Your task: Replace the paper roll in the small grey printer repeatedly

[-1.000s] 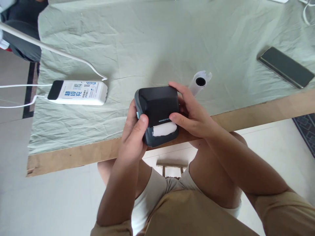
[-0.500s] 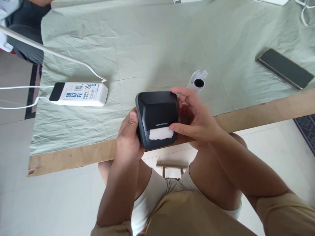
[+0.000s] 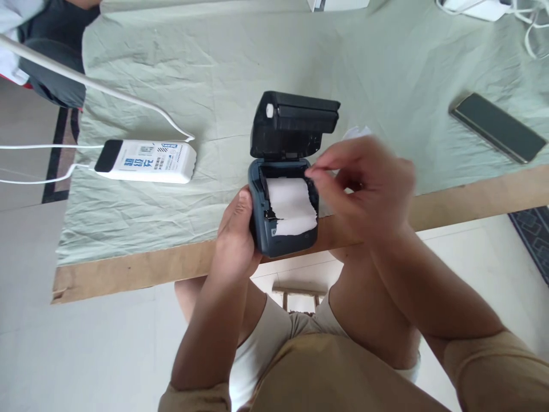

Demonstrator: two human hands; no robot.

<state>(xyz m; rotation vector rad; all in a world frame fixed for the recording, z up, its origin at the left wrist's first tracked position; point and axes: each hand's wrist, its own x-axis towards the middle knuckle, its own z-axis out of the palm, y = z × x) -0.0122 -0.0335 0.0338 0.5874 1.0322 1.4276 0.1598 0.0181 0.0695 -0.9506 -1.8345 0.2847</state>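
A small dark label printer [image 3: 283, 240] sits at the table's near edge with its lid [image 3: 294, 126] flipped up and back. White paper [image 3: 291, 206] lies in its open bay and hangs over the front. My left hand [image 3: 235, 234] grips the printer's left side. My right hand [image 3: 369, 183] hovers just right of the bay, blurred by motion, its fingertips pinched near the bay's right rim. A white paper roll [image 3: 357, 132] behind it is mostly hidden by that hand.
A white power bank [image 3: 148, 162] with white cables lies to the left on the pale green cloth [image 3: 214, 68]. A dark phone [image 3: 497, 127] rests at the right. More white cables and a white device sit at the far right corner. The wooden table edge [image 3: 128, 272] runs below.
The printer's lid, closed before, has swung up and open, exposing the paper. My right hand has come off the lid and moved right; my left hand still holds the body.
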